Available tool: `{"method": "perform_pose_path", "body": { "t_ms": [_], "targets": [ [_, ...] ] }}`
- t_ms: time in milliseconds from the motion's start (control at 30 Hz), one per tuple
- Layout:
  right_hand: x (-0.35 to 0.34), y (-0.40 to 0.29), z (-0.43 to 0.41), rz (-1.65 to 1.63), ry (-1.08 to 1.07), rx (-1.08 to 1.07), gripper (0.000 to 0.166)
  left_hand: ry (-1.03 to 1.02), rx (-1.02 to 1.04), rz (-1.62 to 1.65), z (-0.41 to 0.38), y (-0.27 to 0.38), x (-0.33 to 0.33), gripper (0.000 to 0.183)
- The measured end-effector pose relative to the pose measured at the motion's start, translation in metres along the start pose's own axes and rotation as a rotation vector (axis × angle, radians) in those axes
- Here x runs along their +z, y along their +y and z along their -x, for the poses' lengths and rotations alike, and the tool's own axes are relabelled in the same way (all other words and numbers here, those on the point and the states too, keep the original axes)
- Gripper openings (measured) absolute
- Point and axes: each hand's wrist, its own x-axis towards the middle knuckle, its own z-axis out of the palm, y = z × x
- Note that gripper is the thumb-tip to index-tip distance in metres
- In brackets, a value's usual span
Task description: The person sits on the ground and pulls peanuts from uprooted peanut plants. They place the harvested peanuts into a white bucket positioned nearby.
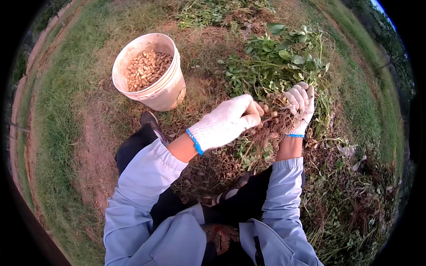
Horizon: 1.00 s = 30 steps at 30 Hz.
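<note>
My right hand (pixel 301 108), in a white knit glove with a blue cuff edge, grips a peanut plant (pixel 276 63) close to its roots. Green leafy stems spread beyond that hand, while tangled brown roots (pixel 283 123) face my left hand. Several peanut pods (pixel 273 114) hang among these roots. My left hand (pixel 229 119), gloved alike, has its fingers curled in and pinched at the pods; what lies inside the fingers is mostly hidden.
A white plastic bucket (pixel 178 84), partly filled with peanuts (pixel 149 69), stands ahead to the left, near my shoe (pixel 149 119). Uprooted plants (pixel 213 13) lie farther ahead. Withered vines (pixel 349 206) are heaped at my right. Grass (pixel 60 133) grows on the left.
</note>
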Motion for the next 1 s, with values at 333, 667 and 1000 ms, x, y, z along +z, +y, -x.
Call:
{"method": "perform_pose_path", "body": {
  "t_ms": [333,667,1000],
  "targets": [
    [0.008,0.023,0.002,0.077,-0.063,0.08,0.032,0.061,0.195,-0.138,-0.01,-0.002,0.003,0.014],
    [-0.009,0.013,-0.001,0.206,-0.019,0.029,0.032,-0.078,-0.122,0.013,-0.005,0.013,-0.003,0.016],
    [0.005,0.001,0.001,0.085,-0.053,0.044,0.031,0.675,0.181,0.011,0.0,0.005,-0.11,0.013]
  ]
}}
